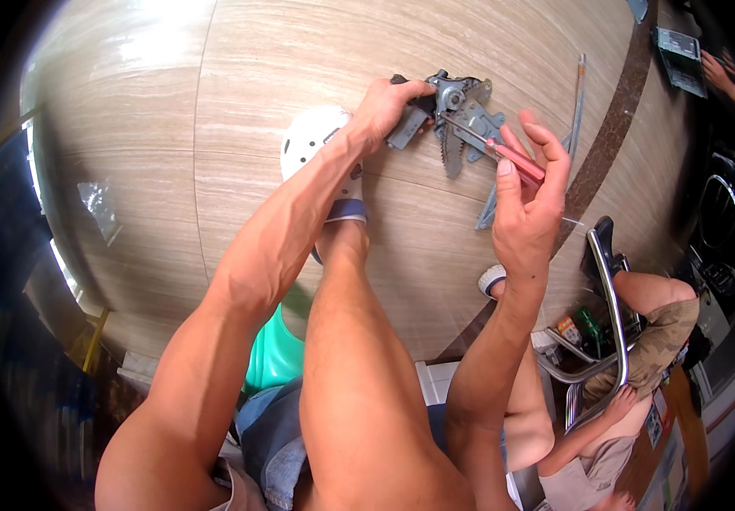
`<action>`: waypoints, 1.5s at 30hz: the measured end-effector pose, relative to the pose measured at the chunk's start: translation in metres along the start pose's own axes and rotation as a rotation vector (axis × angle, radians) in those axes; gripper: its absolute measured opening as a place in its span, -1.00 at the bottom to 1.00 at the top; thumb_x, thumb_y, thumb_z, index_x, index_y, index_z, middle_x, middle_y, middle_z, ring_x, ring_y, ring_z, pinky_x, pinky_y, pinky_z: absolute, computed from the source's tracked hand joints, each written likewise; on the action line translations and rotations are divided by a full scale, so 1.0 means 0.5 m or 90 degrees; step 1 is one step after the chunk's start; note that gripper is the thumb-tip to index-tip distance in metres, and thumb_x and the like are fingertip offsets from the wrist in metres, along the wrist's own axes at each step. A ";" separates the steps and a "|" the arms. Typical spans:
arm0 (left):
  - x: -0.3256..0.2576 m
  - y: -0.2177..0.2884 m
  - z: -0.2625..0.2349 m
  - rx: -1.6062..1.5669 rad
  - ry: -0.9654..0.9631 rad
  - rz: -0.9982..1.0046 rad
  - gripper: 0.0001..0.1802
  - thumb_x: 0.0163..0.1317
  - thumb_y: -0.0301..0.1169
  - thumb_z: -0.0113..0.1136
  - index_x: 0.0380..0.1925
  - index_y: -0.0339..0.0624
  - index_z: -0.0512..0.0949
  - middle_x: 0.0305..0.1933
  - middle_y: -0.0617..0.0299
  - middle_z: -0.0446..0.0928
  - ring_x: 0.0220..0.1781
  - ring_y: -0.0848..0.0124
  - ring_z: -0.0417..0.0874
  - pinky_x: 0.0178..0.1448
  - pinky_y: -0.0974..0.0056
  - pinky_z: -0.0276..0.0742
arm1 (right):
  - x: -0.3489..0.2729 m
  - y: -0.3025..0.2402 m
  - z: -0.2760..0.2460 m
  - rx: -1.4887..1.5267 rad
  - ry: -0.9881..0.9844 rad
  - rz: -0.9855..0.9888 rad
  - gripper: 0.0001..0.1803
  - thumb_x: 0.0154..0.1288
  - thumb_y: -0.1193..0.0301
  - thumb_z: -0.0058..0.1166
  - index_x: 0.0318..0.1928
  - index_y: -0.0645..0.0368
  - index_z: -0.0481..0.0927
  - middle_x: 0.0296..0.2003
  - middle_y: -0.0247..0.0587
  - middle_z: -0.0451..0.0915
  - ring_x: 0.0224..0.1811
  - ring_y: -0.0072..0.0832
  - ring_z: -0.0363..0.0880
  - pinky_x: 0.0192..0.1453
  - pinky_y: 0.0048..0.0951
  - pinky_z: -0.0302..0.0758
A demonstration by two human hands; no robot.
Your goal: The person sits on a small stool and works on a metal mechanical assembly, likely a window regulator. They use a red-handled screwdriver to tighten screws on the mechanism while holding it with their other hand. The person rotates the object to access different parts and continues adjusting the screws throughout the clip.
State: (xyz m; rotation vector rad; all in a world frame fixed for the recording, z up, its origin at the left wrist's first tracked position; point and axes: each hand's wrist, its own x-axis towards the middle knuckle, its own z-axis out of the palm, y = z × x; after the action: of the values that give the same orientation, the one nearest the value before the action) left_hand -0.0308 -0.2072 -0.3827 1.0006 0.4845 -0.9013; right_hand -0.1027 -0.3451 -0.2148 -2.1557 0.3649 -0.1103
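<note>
The left hand (381,112) grips the dark, blocky end of a metal mechanism (480,117), thumb laid along its top, while the right hand (531,204) holds a screwdriver (522,163) by its reddish handle, thumb on one side and fingers partly curled on the other. The mechanism is grey, with a round hub, a flat plate and a toothed, curved edge pointing down. It sits at the upper centre of the frame, in contact with the left hand and to the upper left of the right, the screwdriver's shaft reaching across it. Just right of it, a long metal strip (579,98) lies on the glossy beige tiled floor (256,60), which a dark brown band (610,128) crosses. A white clog (301,146) is left of centre, a green stool (275,353) below it. Another person's hand (715,71) shows at upper right; a metal-framed chair (616,315) stands at lower right.
</note>
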 end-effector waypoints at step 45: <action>0.007 -0.007 -0.002 -0.016 -0.003 0.000 -0.61 0.25 -0.20 0.27 -0.35 -0.43 0.70 -0.48 0.03 0.68 -0.56 0.38 0.62 -0.46 0.29 0.50 | -0.008 -0.023 0.012 -0.102 0.025 0.145 -0.74 0.34 0.61 0.27 -0.05 0.27 0.47 -0.04 0.01 0.75 -0.14 -0.27 0.81 -0.12 -0.33 0.74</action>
State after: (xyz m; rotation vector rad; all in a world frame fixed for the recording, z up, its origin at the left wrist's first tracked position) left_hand -0.0318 -0.2086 -0.3877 0.9754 0.4907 -0.8960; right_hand -0.1028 -0.3332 -0.2087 -2.2539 0.6584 0.0055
